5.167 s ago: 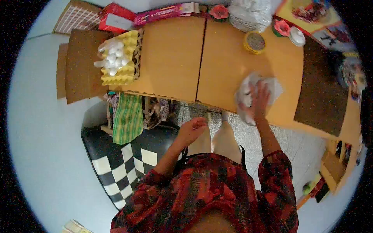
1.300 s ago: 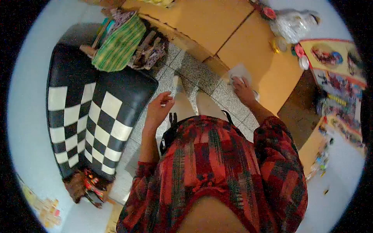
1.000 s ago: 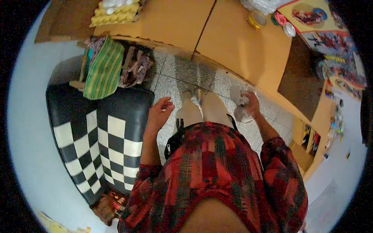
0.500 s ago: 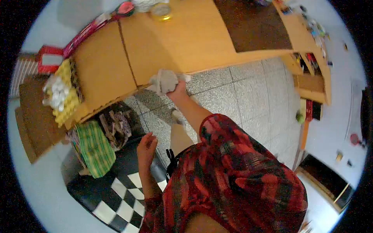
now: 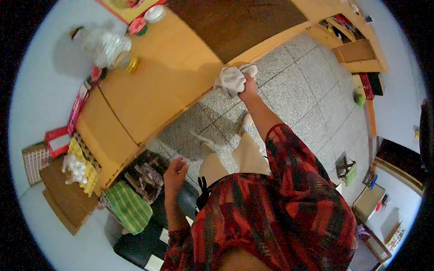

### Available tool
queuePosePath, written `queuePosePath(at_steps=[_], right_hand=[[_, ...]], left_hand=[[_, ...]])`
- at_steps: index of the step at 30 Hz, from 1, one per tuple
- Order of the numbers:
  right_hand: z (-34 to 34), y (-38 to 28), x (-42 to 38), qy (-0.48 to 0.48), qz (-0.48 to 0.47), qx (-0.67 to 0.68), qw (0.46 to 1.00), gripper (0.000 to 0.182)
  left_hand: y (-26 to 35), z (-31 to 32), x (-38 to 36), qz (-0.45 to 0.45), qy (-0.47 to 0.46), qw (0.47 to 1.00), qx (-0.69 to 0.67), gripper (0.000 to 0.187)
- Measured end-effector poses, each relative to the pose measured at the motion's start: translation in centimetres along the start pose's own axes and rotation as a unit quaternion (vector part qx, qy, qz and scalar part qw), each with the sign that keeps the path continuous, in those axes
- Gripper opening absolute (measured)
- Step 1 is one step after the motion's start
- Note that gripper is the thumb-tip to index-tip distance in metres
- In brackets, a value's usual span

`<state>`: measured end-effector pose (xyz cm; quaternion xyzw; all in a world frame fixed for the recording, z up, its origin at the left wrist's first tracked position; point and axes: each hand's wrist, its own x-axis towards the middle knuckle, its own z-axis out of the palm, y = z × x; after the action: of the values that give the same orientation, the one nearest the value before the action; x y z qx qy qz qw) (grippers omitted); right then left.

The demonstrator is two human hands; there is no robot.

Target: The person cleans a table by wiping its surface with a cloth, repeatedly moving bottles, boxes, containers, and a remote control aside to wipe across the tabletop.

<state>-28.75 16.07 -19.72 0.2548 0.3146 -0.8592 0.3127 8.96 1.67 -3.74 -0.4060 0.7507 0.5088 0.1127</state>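
Note:
My right hand (image 5: pixel 248 88) is closed on a crumpled light grey cloth (image 5: pixel 232 81), held at the front edge of the wooden desk (image 5: pixel 162 77), near the dark brown mat (image 5: pixel 235 27). Part of the cloth sticks out past my fingers, over the tiled floor. My left hand (image 5: pixel 175 175) hangs low at my side with its fingers loosely curled and apart, holding nothing. It is nearest to the green checked cloth (image 5: pixel 128 207) and the black seat.
At the desk's wall side are a clear plastic-wrapped item (image 5: pixel 110 47), a yellow-rimmed jar (image 5: pixel 126 62) and a pink flower-shaped item (image 5: pixel 137 26). A yellow egg tray (image 5: pixel 84 167) stands at the left end. Open shelves (image 5: pixel 357 52) are at upper right.
The view has turned and moved along the desk. My right hand has carried the grey cloth along the edge to the brown mat. My left hand still hangs at my side.

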Motion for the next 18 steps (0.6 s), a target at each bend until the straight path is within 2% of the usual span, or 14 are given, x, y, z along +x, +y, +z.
queuePosePath(at_steps=[2,4,5,6,8,9,12,14,15,18], right_hand=[[-0.2,-3.5,1.5,0.003,-0.022,-0.002,1.000,0.043],[0.4,-5.6,3.4,0.047,-0.048,0.005,0.998,0.044],[0.9,-6.7,4.1,0.068,-0.062,0.011,0.996,0.045],[1.4,-7.9,4.8,0.090,-0.076,0.016,0.993,0.045],[1.5,-11.1,6.4,0.110,-0.092,0.035,0.989,0.046],[1.4,-12.2,7.1,0.130,-0.075,0.024,0.988,0.047],[0.4,-15.8,9.6,0.173,-0.037,0.001,0.984,0.047],[-0.7,-18.5,11.6,0.197,-0.149,-0.181,0.952,0.047],[-4.2,-18.2,16.8,0.177,-0.231,-0.216,0.932,0.049],[-3.5,-22.9,18.3,0.210,-0.277,-0.217,0.912,0.044]], left_hand=[[2.8,2.3,1.3,0.005,0.000,0.998,0.055,0.039],[5.4,4.8,3.6,-0.005,-0.055,0.998,0.031,0.038],[7.6,5.8,3.9,0.050,-0.056,0.993,0.087,0.039],[9.1,7.0,4.8,0.061,-0.055,0.992,0.100,0.039],[11.8,9.4,6.6,0.038,-0.082,0.994,0.058,0.039],[15.3,9.9,6.9,0.035,-0.092,0.991,0.086,0.040],[19.8,12.3,8.7,0.048,-0.084,0.991,0.096,0.039],[21.8,13.9,9.9,0.047,-0.087,0.991,0.089,0.039],[22.5,14.5,10.4,0.046,-0.091,0.992,0.076,0.039],[23.1,15.9,12.7,0.048,-0.120,0.983,0.128,0.039]])
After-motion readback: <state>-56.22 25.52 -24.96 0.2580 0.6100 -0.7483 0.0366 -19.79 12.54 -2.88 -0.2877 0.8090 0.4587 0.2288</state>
